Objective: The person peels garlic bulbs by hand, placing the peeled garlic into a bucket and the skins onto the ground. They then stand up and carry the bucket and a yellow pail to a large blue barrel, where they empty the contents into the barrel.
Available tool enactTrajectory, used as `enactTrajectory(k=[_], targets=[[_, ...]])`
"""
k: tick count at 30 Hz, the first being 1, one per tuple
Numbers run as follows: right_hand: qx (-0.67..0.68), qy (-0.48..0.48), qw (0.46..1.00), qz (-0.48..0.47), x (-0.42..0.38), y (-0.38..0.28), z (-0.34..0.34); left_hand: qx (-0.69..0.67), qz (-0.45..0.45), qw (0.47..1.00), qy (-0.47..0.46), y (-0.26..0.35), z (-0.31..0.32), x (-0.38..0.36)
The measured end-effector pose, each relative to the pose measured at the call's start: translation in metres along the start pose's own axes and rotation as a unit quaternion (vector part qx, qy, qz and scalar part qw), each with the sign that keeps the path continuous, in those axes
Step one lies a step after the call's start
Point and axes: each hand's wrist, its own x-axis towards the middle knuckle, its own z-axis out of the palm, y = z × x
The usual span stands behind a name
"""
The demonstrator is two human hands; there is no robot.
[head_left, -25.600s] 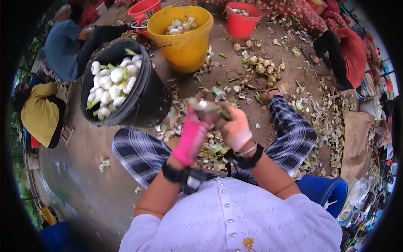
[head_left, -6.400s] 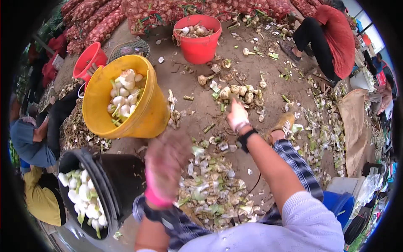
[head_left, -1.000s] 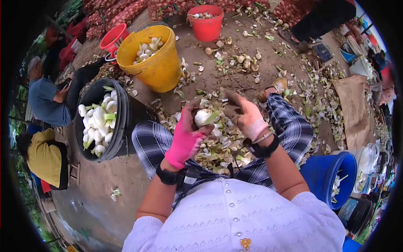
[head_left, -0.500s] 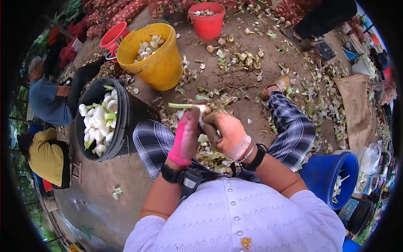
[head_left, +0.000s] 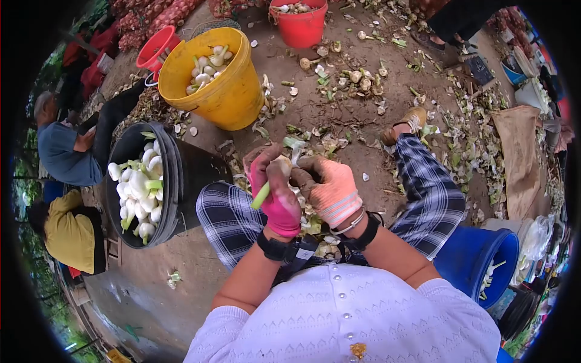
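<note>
My left hand (head_left: 275, 190), in a pink glove with dark, dirty fingers, is closed around a garlic bulb (head_left: 283, 164). The bulb's green stem (head_left: 261, 195) points down and left past the fingers. My right hand (head_left: 330, 189), in an orange glove, has its fingers curled beside the bulb; what lies between them is hidden. A pale strip of peel (head_left: 295, 145) shows just above both hands. Left of my knees, a black bucket (head_left: 175, 181) holds peeled white bulbs (head_left: 140, 187).
A yellow bucket (head_left: 242, 91) with bulbs and two red buckets (head_left: 301, 29) stand ahead. A blue bucket (head_left: 463, 254) is at my right. Peelings (head_left: 363, 81) litter the ground. A sack (head_left: 514, 157) lies right. People (head_left: 69, 151) sit at left; another person's legs (head_left: 460, 24) show ahead.
The garlic has turned, so its stem now points down-left instead of level to the left. My left hand has rotated and its fingers have wrapped further round the bulb.
</note>
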Motion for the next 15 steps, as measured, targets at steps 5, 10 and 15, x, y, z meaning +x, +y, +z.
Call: enactTrajectory(k=[5, 10, 15], targets=[[0.031, 0.029, 0.998, -0.039, 0.031, 0.034, 0.006, -0.066, -0.125, 0.989, -0.045, -0.01, 0.006, 0.025], [-0.197, 0.057, 0.961, -0.187, 0.029, 0.015, -0.012, -0.054, -0.224, 0.973, 0.007, -0.025, 0.004, 0.034], [-0.386, 0.042, 0.905, -0.174, 0.022, 0.009, 0.005, -0.087, -0.229, 0.969, 0.019, -0.019, 0.013, 0.014]])
